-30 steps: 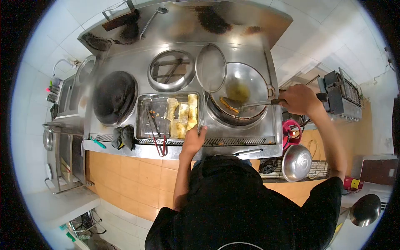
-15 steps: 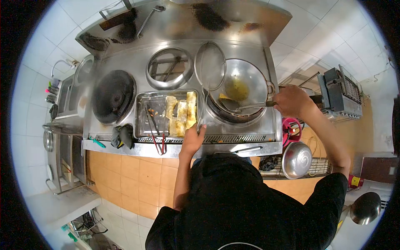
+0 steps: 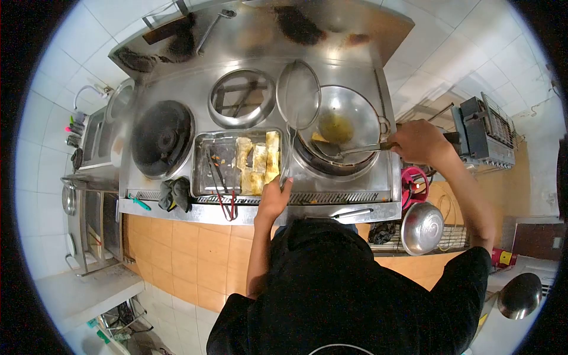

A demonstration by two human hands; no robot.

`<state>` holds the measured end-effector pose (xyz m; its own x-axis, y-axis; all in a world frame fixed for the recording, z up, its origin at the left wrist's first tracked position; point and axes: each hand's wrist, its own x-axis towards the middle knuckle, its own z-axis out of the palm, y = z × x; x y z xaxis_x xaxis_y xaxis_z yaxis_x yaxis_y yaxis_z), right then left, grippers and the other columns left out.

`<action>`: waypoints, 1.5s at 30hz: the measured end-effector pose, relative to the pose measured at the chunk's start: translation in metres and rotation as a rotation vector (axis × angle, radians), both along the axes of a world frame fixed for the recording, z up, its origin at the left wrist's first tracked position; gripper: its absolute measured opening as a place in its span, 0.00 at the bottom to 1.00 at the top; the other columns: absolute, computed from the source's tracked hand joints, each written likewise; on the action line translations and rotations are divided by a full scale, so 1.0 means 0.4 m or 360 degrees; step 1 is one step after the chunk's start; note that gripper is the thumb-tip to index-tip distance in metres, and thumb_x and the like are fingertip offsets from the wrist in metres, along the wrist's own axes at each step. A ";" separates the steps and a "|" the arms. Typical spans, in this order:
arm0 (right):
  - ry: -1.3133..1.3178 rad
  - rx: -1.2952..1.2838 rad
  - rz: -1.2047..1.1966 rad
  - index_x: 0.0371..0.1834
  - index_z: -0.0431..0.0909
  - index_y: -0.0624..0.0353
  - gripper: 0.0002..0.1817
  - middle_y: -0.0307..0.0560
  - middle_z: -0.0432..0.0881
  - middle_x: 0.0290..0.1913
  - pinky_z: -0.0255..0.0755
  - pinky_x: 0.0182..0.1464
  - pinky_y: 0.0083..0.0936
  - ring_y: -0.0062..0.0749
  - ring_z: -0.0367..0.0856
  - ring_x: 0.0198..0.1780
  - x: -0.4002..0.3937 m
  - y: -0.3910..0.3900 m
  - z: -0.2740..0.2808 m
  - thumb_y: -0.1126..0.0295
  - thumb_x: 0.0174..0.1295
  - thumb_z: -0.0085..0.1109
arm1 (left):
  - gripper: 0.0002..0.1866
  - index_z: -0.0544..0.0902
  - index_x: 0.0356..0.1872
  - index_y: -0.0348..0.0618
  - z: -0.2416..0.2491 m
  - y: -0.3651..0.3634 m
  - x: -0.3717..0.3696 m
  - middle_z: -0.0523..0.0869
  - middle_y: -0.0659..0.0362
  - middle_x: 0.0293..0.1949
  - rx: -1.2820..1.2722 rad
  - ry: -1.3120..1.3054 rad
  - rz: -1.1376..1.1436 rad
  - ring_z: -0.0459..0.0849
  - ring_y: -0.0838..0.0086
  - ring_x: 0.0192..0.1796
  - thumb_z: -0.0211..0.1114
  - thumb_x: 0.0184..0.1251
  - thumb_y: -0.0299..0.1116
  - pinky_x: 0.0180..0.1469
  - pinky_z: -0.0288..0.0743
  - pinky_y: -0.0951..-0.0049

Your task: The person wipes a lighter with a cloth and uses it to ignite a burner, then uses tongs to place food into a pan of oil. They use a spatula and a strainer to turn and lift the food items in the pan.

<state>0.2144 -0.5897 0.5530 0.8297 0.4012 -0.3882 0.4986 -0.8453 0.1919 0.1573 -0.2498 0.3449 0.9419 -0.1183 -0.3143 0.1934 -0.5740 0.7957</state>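
My right hand (image 3: 419, 142) is closed round the handle of a metal spatula (image 3: 361, 149), whose blade reaches down into the wok (image 3: 365, 118). Yellowish oil (image 3: 336, 128) pools in the wok's bottom, and a yellow piece of food (image 3: 324, 144) lies beside the blade. In my closed left hand (image 3: 274, 199) is the handle of a round mesh strainer (image 3: 298, 94), its head over the wok's left rim. Left of that handle, a metal tray (image 3: 201, 177) holds several yellow, flat rolled food pieces (image 3: 259, 160) and red-handled tongs (image 3: 226, 204).
A black burner plate (image 3: 163, 139) sits at the left of the stove, with a ring burner (image 3: 241, 97) at the back. Dark cloths (image 3: 176, 194) and a green-handled tool (image 3: 139, 202) lie at the front edge. A metal bowl (image 3: 422, 228) stands low on the right.
Very little differs. My right hand and the spatula have shifted slightly, while my left hand and the strainer stay in place.
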 end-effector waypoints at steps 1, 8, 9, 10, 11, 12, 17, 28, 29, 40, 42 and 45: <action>-0.0011 -0.0002 -0.0069 0.34 0.87 0.52 0.12 0.56 0.86 0.32 0.81 0.42 0.47 0.53 0.87 0.38 0.002 -0.006 0.015 0.59 0.60 0.56 | 0.24 0.79 0.48 0.27 -0.002 0.000 0.001 0.83 0.30 0.39 -0.0002 -0.0010 0.0005 0.81 0.36 0.46 0.56 0.74 0.45 0.49 0.74 0.49; 0.0004 -0.0038 -0.0335 0.45 0.88 0.42 0.14 0.51 0.86 0.35 0.78 0.47 0.44 0.48 0.85 0.41 -0.002 -0.094 0.105 0.54 0.58 0.63 | 0.24 0.80 0.45 0.28 0.000 0.014 0.002 0.83 0.31 0.36 -0.0011 -0.0057 -0.0026 0.81 0.35 0.45 0.54 0.74 0.46 0.48 0.73 0.46; 0.0004 -0.0037 -0.0347 0.45 0.88 0.42 0.14 0.51 0.86 0.35 0.78 0.47 0.44 0.48 0.85 0.41 -0.005 -0.110 0.105 0.54 0.58 0.63 | 0.24 0.80 0.45 0.29 0.002 0.016 0.009 0.83 0.31 0.36 0.0050 -0.0076 -0.0061 0.81 0.34 0.45 0.53 0.75 0.46 0.48 0.73 0.46; -0.0047 -0.0061 -0.0309 0.45 0.88 0.42 0.14 0.49 0.86 0.35 0.78 0.47 0.43 0.47 0.85 0.41 -0.007 -0.124 0.107 0.55 0.58 0.64 | 0.24 0.80 0.44 0.29 0.003 0.016 0.016 0.83 0.31 0.36 0.0109 -0.0097 -0.0098 0.80 0.34 0.45 0.51 0.76 0.46 0.48 0.73 0.45; -0.0099 -0.0087 -0.0270 0.46 0.88 0.41 0.14 0.48 0.87 0.35 0.78 0.47 0.42 0.45 0.85 0.42 -0.010 -0.138 0.109 0.55 0.57 0.65 | 0.24 0.80 0.44 0.29 0.002 0.014 0.020 0.83 0.31 0.36 0.0108 -0.0101 -0.0112 0.80 0.34 0.45 0.51 0.76 0.46 0.48 0.73 0.45; -0.0100 -0.0087 -0.0282 0.46 0.88 0.41 0.14 0.48 0.87 0.35 0.78 0.47 0.42 0.45 0.85 0.42 -0.009 -0.154 0.108 0.55 0.57 0.65 | 0.23 0.79 0.43 0.29 0.001 0.013 0.025 0.82 0.30 0.35 0.0183 -0.0112 -0.0125 0.80 0.34 0.44 0.50 0.77 0.46 0.48 0.73 0.44; -0.0274 -0.0479 -0.0199 0.43 0.89 0.33 0.13 0.44 0.86 0.32 0.77 0.44 0.39 0.39 0.85 0.42 0.005 -0.177 0.106 0.55 0.53 0.69 | 0.23 0.79 0.41 0.31 0.030 0.001 0.031 0.82 0.30 0.35 0.0326 -0.0123 -0.0216 0.80 0.34 0.44 0.46 0.79 0.44 0.47 0.72 0.42; -0.0096 -0.0386 0.0004 0.33 0.89 0.37 0.09 0.46 0.86 0.29 0.78 0.38 0.41 0.47 0.87 0.38 0.155 -0.212 0.085 0.54 0.48 0.68 | 0.19 0.80 0.39 0.32 0.087 0.027 0.053 0.83 0.34 0.30 0.0584 -0.0340 -0.0381 0.83 0.37 0.37 0.49 0.77 0.40 0.42 0.75 0.43; -0.0037 -0.0393 0.0064 0.32 0.89 0.36 0.09 0.46 0.87 0.29 0.79 0.37 0.41 0.47 0.86 0.38 0.174 -0.216 0.086 0.55 0.48 0.67 | 0.19 0.81 0.39 0.33 0.092 0.038 0.063 0.84 0.35 0.29 0.0622 -0.0391 -0.0479 0.84 0.38 0.36 0.49 0.77 0.40 0.41 0.76 0.44; 0.0123 -0.0486 0.0133 0.43 0.88 0.30 0.19 0.38 0.88 0.34 0.79 0.42 0.41 0.42 0.87 0.42 0.269 -0.249 0.051 0.61 0.44 0.73 | 0.20 0.82 0.40 0.34 0.148 0.021 0.052 0.83 0.34 0.29 0.0739 -0.0328 -0.0413 0.83 0.38 0.37 0.49 0.78 0.41 0.42 0.75 0.42; 0.0077 -0.0454 0.0206 0.44 0.88 0.30 0.19 0.37 0.88 0.34 0.79 0.42 0.41 0.42 0.86 0.42 0.285 -0.266 0.032 0.62 0.45 0.73 | 0.20 0.82 0.40 0.34 0.141 0.020 0.045 0.83 0.34 0.30 0.0736 -0.0296 -0.0412 0.83 0.38 0.37 0.49 0.78 0.42 0.42 0.75 0.41; 0.0014 -0.0448 0.0300 0.44 0.87 0.30 0.19 0.36 0.87 0.35 0.78 0.43 0.41 0.41 0.86 0.43 0.308 -0.266 0.014 0.63 0.46 0.73 | 0.19 0.81 0.41 0.35 0.129 0.021 0.034 0.84 0.36 0.31 0.0800 -0.0247 -0.0457 0.84 0.39 0.39 0.47 0.77 0.40 0.44 0.77 0.45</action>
